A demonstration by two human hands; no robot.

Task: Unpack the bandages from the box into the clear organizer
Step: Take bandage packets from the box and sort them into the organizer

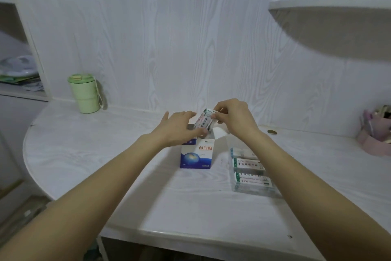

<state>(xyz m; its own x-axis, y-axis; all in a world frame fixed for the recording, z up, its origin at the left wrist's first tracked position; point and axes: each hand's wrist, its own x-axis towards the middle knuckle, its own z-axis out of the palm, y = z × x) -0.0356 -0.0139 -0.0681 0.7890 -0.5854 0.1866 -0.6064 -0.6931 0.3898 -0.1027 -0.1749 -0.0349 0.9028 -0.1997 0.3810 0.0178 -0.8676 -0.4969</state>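
A blue and white bandage box (197,156) stands open on the white desk, its lid flap up behind it. My right hand (233,118) pinches the top of a bundle of bandage strips (204,120) that tilts out of the box mouth. My left hand (177,127) rests on the box's left top edge, fingers spread and touching the bundle's lower part. To the right lies the clear organizer (252,173), which holds several bundles of bandages stacked side by side.
A green lidded cup (85,93) stands at the back left of the desk (127,172). A pink container with small items (375,136) sits at the far right. A curved wall shelf (330,5) hangs above right. Open shelves are on the left.
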